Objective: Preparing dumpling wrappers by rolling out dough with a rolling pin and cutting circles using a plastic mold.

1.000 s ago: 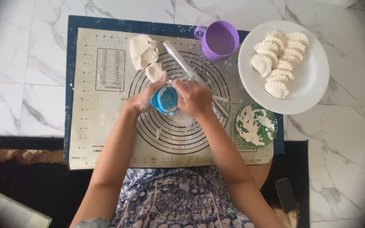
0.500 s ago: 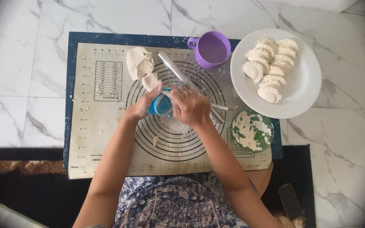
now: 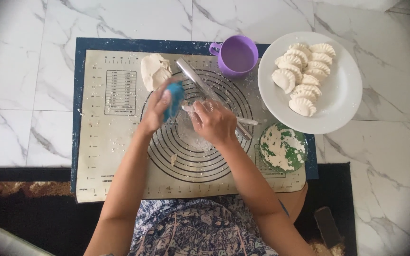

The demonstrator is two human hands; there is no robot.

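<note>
Lifted now — the blue round cutter (image 3: 174, 99), which half a second ago sat low over the ringed mat, is tipped up on edge in the left hand (image 3: 160, 108), fingers wrapped around it. Right hand (image 3: 214, 122) sits just beside it over the mat's (image 3: 115, 156) inner circles, fingers curled onto a thin dough sheet (image 3: 190, 132); whether they pinch it I cannot tell. Beyond the hands, a metal rolling rod (image 3: 193, 76) lies slantwise, its lower end hidden under the right hand. Dough scraps (image 3: 153, 71) are heaped at the mat's far left. Near right — a green floured dish (image 3: 282, 148). Farther back, a purple cup (image 3: 237, 55) and a white plate (image 3: 342, 95) of pleated dumplings (image 3: 302, 76).
</note>
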